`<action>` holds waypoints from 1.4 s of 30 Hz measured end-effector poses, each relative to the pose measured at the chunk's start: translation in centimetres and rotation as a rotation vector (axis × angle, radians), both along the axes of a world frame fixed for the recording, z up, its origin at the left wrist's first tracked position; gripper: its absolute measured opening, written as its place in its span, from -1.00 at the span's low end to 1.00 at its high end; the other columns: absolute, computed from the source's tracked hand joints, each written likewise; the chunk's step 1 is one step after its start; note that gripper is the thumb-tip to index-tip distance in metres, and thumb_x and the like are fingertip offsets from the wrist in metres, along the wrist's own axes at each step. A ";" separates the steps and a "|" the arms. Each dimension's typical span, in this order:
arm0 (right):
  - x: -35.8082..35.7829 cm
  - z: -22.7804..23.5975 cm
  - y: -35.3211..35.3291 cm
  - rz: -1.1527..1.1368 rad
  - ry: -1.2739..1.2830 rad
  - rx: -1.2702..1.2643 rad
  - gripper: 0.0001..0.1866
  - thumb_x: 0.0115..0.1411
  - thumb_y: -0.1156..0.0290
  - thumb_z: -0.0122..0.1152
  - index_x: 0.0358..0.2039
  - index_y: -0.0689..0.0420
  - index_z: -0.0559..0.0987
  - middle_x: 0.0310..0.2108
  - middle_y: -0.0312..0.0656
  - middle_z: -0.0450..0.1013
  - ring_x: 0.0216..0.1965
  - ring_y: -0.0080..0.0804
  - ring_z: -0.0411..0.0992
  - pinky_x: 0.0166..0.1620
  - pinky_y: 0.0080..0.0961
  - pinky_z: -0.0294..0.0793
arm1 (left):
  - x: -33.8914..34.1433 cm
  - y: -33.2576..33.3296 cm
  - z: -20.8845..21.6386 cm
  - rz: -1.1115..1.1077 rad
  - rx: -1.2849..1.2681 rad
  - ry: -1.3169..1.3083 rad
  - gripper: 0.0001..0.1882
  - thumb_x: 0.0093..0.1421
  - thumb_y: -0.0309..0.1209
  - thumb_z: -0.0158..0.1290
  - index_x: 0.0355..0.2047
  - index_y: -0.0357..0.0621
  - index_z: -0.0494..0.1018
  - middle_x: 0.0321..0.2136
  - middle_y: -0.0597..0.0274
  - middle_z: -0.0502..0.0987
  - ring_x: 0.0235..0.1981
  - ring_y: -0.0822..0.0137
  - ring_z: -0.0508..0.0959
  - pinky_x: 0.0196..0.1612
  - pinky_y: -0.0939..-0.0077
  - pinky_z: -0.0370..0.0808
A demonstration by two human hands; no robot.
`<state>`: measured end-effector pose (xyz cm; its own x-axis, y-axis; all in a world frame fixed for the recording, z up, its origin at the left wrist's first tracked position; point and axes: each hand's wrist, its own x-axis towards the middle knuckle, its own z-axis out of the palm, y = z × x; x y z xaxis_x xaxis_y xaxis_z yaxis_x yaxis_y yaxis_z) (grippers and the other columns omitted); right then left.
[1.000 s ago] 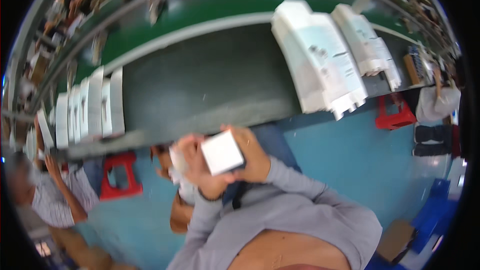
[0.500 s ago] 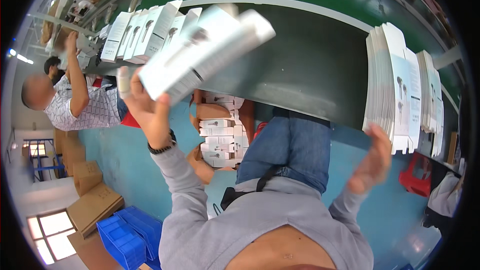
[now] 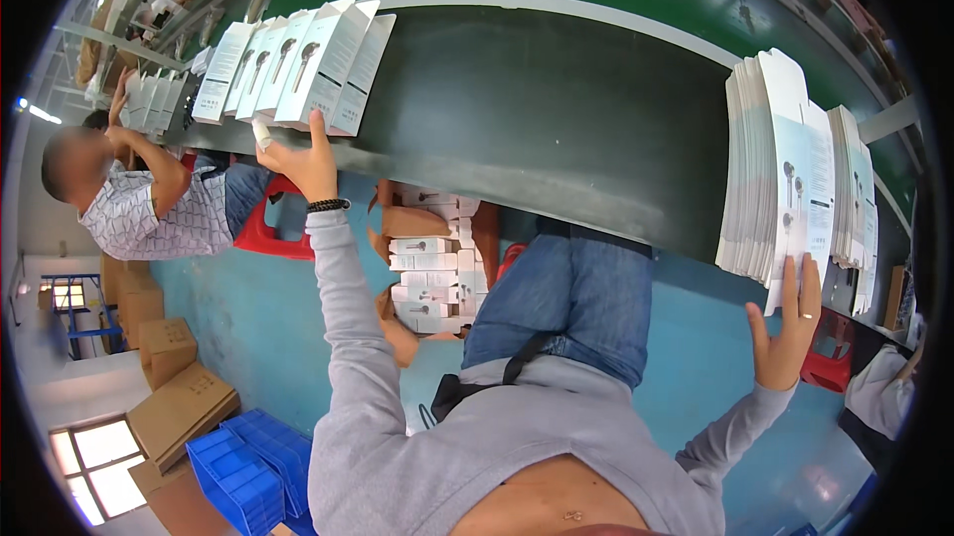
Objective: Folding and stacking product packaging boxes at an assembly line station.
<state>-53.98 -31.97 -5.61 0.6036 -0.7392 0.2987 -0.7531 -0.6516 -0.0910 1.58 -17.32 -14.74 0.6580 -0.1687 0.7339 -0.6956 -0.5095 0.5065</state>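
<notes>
At the left end of the dark work surface, a row of white cartons printed with a picture of a device stands side by side, leaning. My left hand is at the near lower edge of this row, thumb and fingers spread, the thumb against a carton. One of its fingers wears a white cover. To the right, a thick stack of flattened white cartons stands on edge. My right hand reaches the near lower end of that stack, fingers stretched out and fingertips against the front carton.
Beside the stack stands a second batch of flattened cartons. An open brown box of packed white cartons sits below the work surface. A co-worker is at the left. Blue crates and brown cardboard boxes lie lower left.
The carton that my left hand held in the air now stands in the left row, and its fingers have spread. My right hand has moved right to the flattened stack.
</notes>
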 end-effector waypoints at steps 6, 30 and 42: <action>-3.0 0.3 1.2 -0.018 -0.351 -0.286 -0.68 0.09 0.66 -0.06 -0.11 0.37 0.43 -0.01 0.05 0.32 0.01 -0.08 0.30 0.05 -0.34 0.28 | -8.2 -0.7 1.7 -0.255 -0.166 0.006 -0.05 -0.08 -0.32 0.24 0.18 -0.30 -0.13 0.12 -0.12 -0.09 0.15 0.00 -0.03 0.16 0.17 0.00; 7.6 -6.1 3.2 0.526 -1.006 0.885 -0.38 0.05 0.05 0.19 -0.05 0.30 0.36 -0.28 -0.04 0.49 -0.24 -0.20 0.50 -0.15 -0.44 0.42 | -24.5 -1.2 4.7 -1.242 0.215 0.338 -0.20 -0.33 -0.47 0.35 -0.01 -0.28 0.29 -0.50 0.21 0.54 -0.55 0.35 0.53 -0.43 0.51 0.45; 12.6 -9.9 7.6 0.078 -1.130 1.135 -0.61 0.15 0.32 0.11 -0.09 0.30 0.35 -0.21 -0.06 0.44 -0.18 -0.44 0.42 -0.15 -0.53 0.38 | -27.4 -2.6 2.8 -1.055 -0.094 1.251 -0.54 0.03 -0.48 0.14 -0.08 -0.34 0.24 -0.28 0.19 0.45 -0.30 0.46 0.45 -0.26 0.61 0.41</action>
